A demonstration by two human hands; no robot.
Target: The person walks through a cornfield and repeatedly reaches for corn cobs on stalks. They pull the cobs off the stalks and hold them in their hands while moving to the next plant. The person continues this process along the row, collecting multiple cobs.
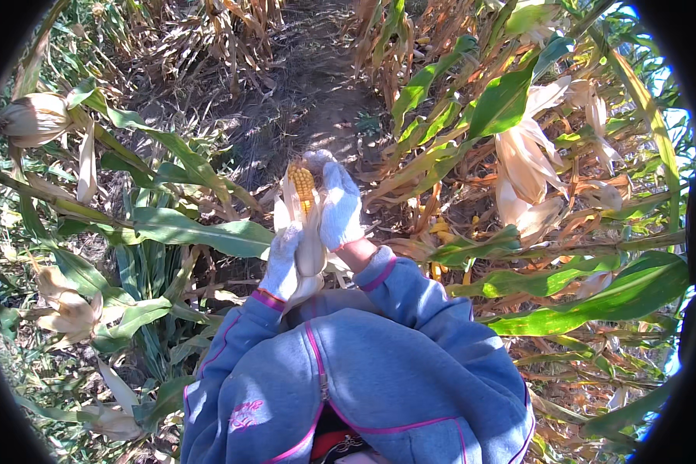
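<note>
A yellow ear of corn (303, 187) stands upright in front of my body, its upper kernels bare and its lower part wrapped in pale husk (311, 255). My left hand (283, 261), in a white knit glove, grips the husk low on the left side. On the other side, my right hand (340, 203), gloved alike, lies against the ear and the husk along its right edge. The fingertips of that hand reach beside the ear's tip; what they pinch is partly hidden. Dry brown silk shows at the tip.
Long green corn leaves (203, 233) reach in from the left, and more leaves (600, 293) from the right. Opened dry husks (528, 159) hang at right. A husked ear (37, 120) hangs at far left. Several yellow cobs (441, 231) lie among dry leaves. Bare soil (325, 75) runs ahead.
</note>
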